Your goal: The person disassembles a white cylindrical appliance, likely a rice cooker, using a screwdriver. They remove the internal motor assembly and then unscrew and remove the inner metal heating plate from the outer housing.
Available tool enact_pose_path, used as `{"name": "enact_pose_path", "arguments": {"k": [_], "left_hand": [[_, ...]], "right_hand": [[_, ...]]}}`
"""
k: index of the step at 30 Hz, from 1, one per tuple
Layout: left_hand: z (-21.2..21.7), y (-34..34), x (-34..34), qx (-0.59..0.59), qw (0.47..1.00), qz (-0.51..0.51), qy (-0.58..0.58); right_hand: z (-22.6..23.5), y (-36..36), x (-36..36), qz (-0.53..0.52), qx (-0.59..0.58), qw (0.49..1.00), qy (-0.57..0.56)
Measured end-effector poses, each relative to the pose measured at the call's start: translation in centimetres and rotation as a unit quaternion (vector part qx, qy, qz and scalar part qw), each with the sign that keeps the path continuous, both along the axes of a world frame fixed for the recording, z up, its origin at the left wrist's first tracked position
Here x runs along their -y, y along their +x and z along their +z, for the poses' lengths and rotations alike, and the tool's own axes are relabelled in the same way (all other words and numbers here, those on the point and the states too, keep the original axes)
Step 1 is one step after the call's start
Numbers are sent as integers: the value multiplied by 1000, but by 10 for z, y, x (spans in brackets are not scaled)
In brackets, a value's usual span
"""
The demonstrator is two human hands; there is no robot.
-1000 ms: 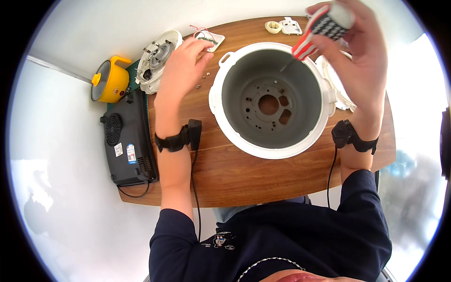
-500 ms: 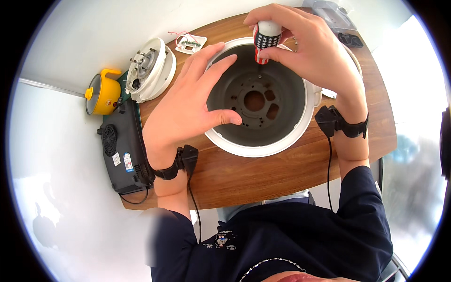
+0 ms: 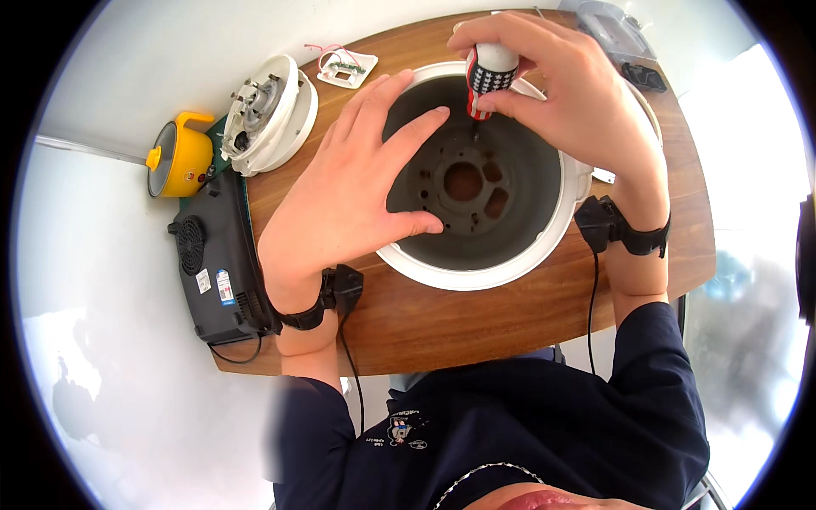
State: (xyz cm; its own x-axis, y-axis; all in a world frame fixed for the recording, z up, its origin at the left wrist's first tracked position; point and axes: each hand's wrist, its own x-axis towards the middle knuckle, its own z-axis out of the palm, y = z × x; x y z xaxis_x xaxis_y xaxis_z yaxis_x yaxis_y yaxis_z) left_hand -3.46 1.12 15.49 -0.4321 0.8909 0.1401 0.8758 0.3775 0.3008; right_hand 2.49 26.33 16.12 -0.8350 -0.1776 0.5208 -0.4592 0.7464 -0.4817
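A white round appliance housing (image 3: 476, 280), like a rice cooker body, stands on the table with its grey inside facing up. Its bottom has a large round hole and several smaller openings. My right hand (image 3: 565, 93) is closed round a screwdriver (image 3: 491, 75) with a stars-and-stripes handle and a white end. The dark shaft points down into the housing by the far inner wall; what its tip touches is too small to tell. My left hand (image 3: 353, 183) spreads over the housing's left rim, fingers apart, thumb and forefinger reaching over the opening. Nothing is in it.
Left of the housing lie a white base with metal parts (image 3: 263, 110) and a small circuit board in a white frame with red wires (image 3: 347, 70). A yellow pot (image 3: 185, 157) and a black appliance (image 3: 225, 255) sit at the left edge. A clear plastic box (image 3: 616, 34) stands at far right.
The view has shifted slightly. Both hands keep nearly the same pose over the housing, and the screwdriver stays in my right hand, its handle turned a little.
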Motion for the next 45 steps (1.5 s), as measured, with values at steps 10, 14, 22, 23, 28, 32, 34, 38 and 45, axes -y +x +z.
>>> {"name": "enact_pose_path", "arguments": {"k": [10,14,22,23,28,32,34,38,45], "left_hand": [[-4,7,-6,-32,999,0,-4],[-6,7,-5,-37,999,-4,-2],[-10,8,-7,-39,999,-14,6],[-9,9,-6,-39,999,-9,1],[-8,10,-7,-26,1000,-2,-1],[-10,9,-7,-27,1000,-2,3],[-10,8,-6,-34,999,-4,5],[-11,8,-5,-32,999,-2,5],[-11,9,-4,-28,1000,0,3]], "right_hand": [[8,1,-11,23,-55,994,89],[5,3,-7,24,-6,1000,16],[25,18,-3,42,-20,999,15],[24,17,-3,47,-16,999,11],[20,13,-4,50,-25,998,21],[2,-1,-12,46,-45,998,20],[4,1,-9,26,-1,1000,-10],[3,-1,-9,38,18,998,-40],[20,8,-5,22,51,998,-14]]}}
